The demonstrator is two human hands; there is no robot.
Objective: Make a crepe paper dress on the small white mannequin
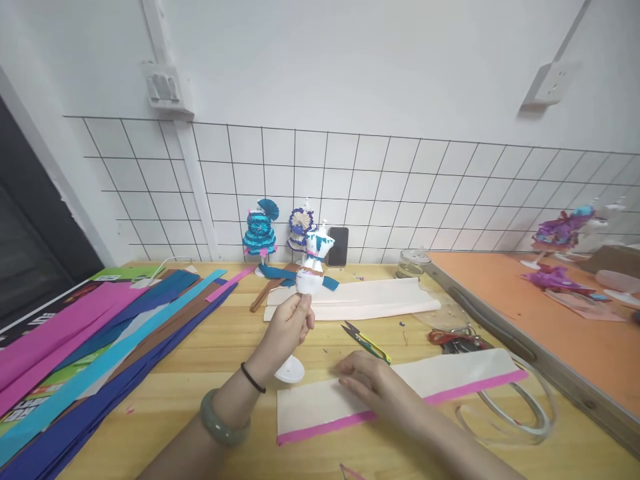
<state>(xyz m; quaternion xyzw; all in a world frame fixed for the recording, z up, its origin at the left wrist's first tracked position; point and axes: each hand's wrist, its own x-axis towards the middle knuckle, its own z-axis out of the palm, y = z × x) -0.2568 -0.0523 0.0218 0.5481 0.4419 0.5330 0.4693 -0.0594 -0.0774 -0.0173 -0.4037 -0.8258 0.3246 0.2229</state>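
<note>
My left hand (290, 327) is closed around the lower part of a small white mannequin (311, 279), held upright over the table's middle. Teal trim circles its bust and a brown-orange band lies at its hips. Below the fist its round white base (290, 369) shows. My right hand (373, 380), fingers loosely stretched and holding nothing visible, is over a long cream paper strip (315, 407) with a pink lower edge; whether it touches the strip I cannot tell. Yellow-handled thread snips (367, 343) lie just beyond that hand, blades pointing away to the left.
Coloured crepe paper strips (115, 353) cover the left side. Folded cream paper (350, 300), two decorated mannequins, one in teal (260, 230), a phone (339, 247) and a glass jar (413, 263) stand or lie behind. Rolled tape (530, 407) is at right, beside an orange table (500, 287).
</note>
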